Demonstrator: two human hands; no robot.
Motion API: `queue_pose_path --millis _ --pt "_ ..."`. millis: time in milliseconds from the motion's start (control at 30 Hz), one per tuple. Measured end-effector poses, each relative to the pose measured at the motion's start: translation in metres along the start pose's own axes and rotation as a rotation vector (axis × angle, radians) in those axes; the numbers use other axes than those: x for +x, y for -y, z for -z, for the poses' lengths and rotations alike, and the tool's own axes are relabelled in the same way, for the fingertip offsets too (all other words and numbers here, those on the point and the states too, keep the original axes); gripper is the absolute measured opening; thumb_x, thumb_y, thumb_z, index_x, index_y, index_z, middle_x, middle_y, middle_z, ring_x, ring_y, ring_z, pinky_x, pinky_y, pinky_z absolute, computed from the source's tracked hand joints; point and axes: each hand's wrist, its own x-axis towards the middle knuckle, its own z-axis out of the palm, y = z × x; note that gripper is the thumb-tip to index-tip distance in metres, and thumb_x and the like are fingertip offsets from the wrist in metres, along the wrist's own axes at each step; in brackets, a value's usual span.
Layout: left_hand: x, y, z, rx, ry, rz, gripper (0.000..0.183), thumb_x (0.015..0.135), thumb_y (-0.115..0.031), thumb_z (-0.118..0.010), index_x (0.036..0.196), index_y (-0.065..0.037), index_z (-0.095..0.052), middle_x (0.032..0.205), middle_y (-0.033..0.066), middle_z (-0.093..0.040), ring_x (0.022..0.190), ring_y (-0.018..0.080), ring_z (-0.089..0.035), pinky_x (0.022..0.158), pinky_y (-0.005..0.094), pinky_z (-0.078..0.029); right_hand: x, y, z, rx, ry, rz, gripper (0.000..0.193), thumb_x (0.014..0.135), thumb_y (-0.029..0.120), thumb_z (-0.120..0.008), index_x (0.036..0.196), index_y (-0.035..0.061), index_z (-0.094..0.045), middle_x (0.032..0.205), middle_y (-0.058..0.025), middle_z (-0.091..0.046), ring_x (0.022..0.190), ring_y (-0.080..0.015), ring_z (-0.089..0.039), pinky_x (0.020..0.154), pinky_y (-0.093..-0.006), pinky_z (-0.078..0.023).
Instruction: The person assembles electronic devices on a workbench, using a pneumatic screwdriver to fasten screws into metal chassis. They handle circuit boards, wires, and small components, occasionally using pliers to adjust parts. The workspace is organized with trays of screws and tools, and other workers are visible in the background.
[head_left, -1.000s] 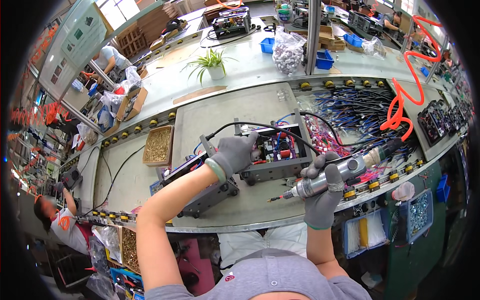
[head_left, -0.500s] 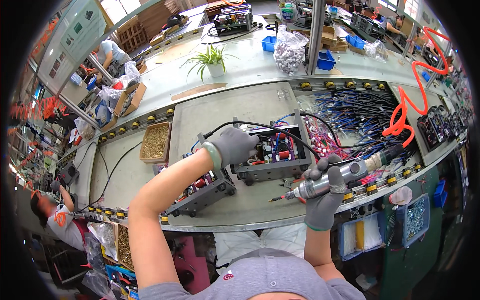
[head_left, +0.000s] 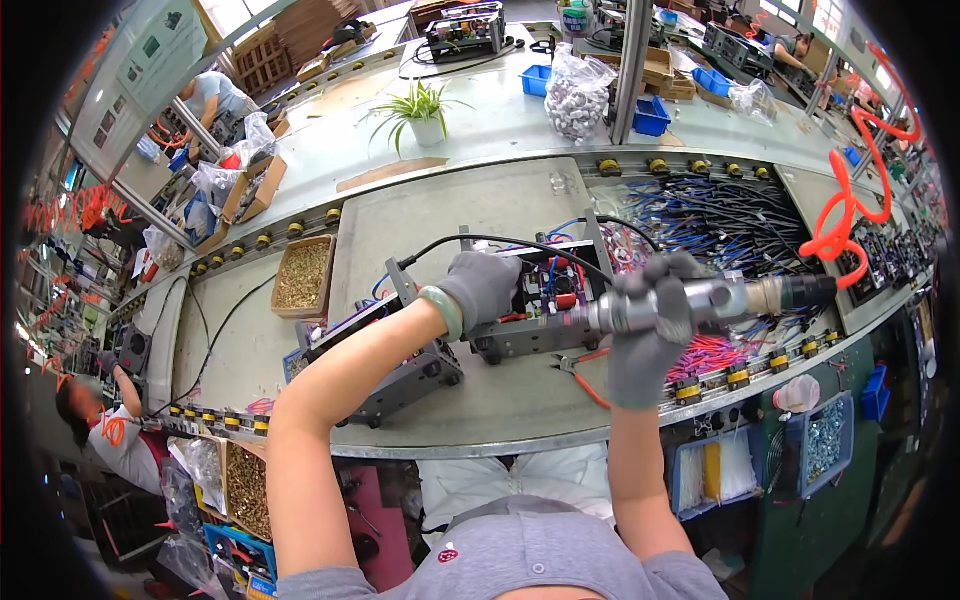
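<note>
Two dark open-frame electronic units lie on the grey board [head_left: 380,222] in front of me. My left hand [head_left: 484,288], grey-gloved, reaches into the near-left side of the right unit [head_left: 540,335]; its fingertips are hidden there. In my right hand [head_left: 655,340], also gloved, is a silver pneumatic screwdriver [head_left: 715,300], held nearly level with its tip toward the right unit's side. The tip is blurred, and I cannot tell if it touches. The left unit [head_left: 405,380] is partly under my left forearm. Pliers with red handles [head_left: 580,372] lie below the screwdriver.
A box of brass-coloured screws [head_left: 305,275] stands left of the board. Bundled black and blue cables [head_left: 720,215] fill the right side. An orange coiled air hose [head_left: 840,215] runs to the screwdriver. Metal roller rails [head_left: 480,445] edge the bench. A person [head_left: 115,420] works at far left.
My right hand has swung the screwdriver up and levelled it, bringing its tip to the right unit. The pliers are now uncovered. My left hand has shifted slightly right, deeper into the unit.
</note>
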Motion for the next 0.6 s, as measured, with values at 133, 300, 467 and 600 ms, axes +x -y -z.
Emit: queue_pose_path --millis 133,300,467,600 --pt "0.002 -0.014 0.004 0.060 0.033 0.024 0.021 0.084 -0.016 -0.057 0.100 -0.004 -0.062 0.086 0.0160 -0.069 0.080 0.0327 -0.069 0.069 0.0444 -0.053 0.047 -0.042 0.001 0.024 0.044 -0.103 0.027 0.088 0.004 -0.065 0.109 0.0132 -0.052 0.077 -0.0030 -0.053 0.055 -0.0093 -0.051 0.043 -0.0219 -0.041" --pt "-0.002 -0.015 0.010 0.053 0.048 0.006 0.021 0.083 -0.014 -0.056 0.101 -0.003 -0.060 0.084 0.0162 -0.068 0.079 0.0317 -0.069 0.067 0.0436 -0.053 0.064 -0.077 0.005 -0.178 0.016 -0.088 0.030 0.085 0.002 -0.068 0.110 0.0081 -0.053 0.078 -0.0018 -0.055 0.056 -0.0078 -0.052 0.041 -0.0207 -0.039" --pt "0.000 -0.005 -0.004 0.012 0.000 0.006 0.019 0.082 -0.014 -0.057 0.098 -0.005 -0.061 0.080 0.0151 -0.067 0.077 0.0332 -0.068 0.066 0.0448 -0.052 0.063 -0.086 -0.008 -0.257 0.051 -0.040 0.029 0.083 0.000 -0.069 0.107 0.0054 -0.056 0.078 -0.0010 -0.057 0.062 -0.0073 -0.055 0.046 -0.0202 -0.042" --pt "-0.003 -0.009 -0.006 -0.014 -0.072 0.004 0.018 0.081 -0.014 -0.059 0.097 -0.005 -0.061 0.080 0.0152 -0.067 0.076 0.0338 -0.067 0.065 0.0452 -0.052 0.071 -0.100 -0.001 -0.356 0.112 -0.034 0.029 0.080 -0.002 -0.071 0.105 0.0034 -0.057 0.080 0.0021 -0.057 0.068 -0.0057 -0.056 0.058 -0.0196 -0.046"
